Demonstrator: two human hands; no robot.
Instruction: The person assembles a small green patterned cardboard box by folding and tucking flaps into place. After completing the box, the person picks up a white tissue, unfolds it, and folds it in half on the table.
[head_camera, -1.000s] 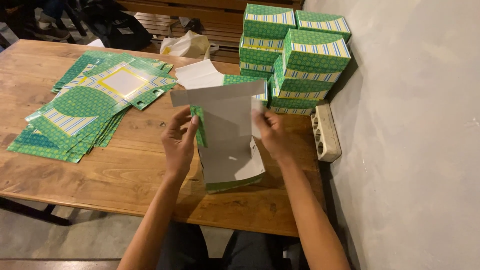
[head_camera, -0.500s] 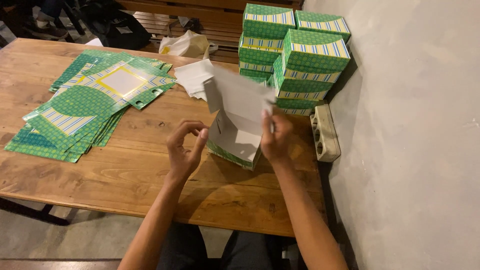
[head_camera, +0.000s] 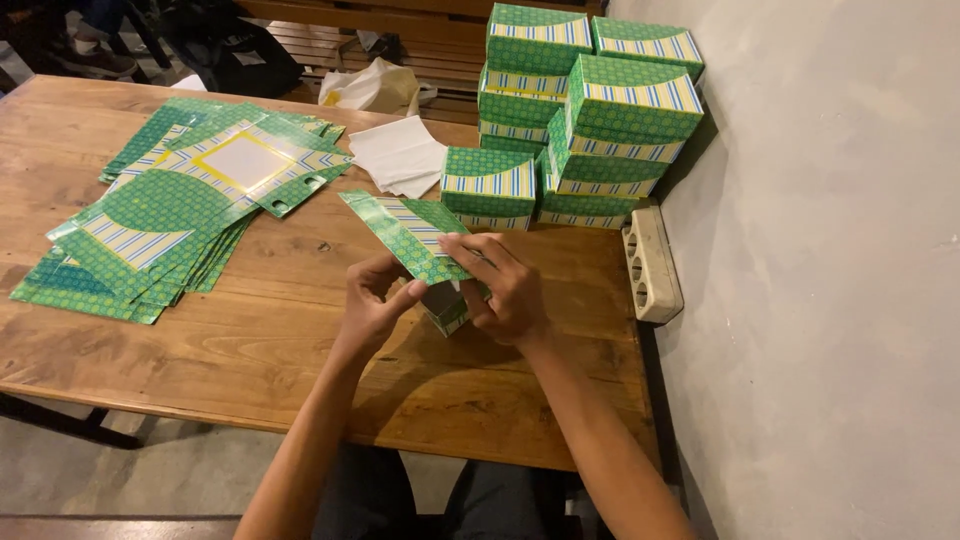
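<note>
Folding the green patterned carton (head_camera: 420, 240) goes cleanly if both the left hand (head_camera: 372, 312) and right hand (head_camera: 508, 290), pinching it, press creases before the finished box stack (head_camera: 580, 110).

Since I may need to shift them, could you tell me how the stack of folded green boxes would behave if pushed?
The stacked boxes are probably light, hollow card. Piled unevenly, the upper ones may slide or topple. The wall beside them should stop falls that way.

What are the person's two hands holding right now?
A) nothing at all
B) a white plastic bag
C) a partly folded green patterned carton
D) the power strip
C: both the left hand and the right hand grip the green patterned carton, raised above the wooden table.
</note>
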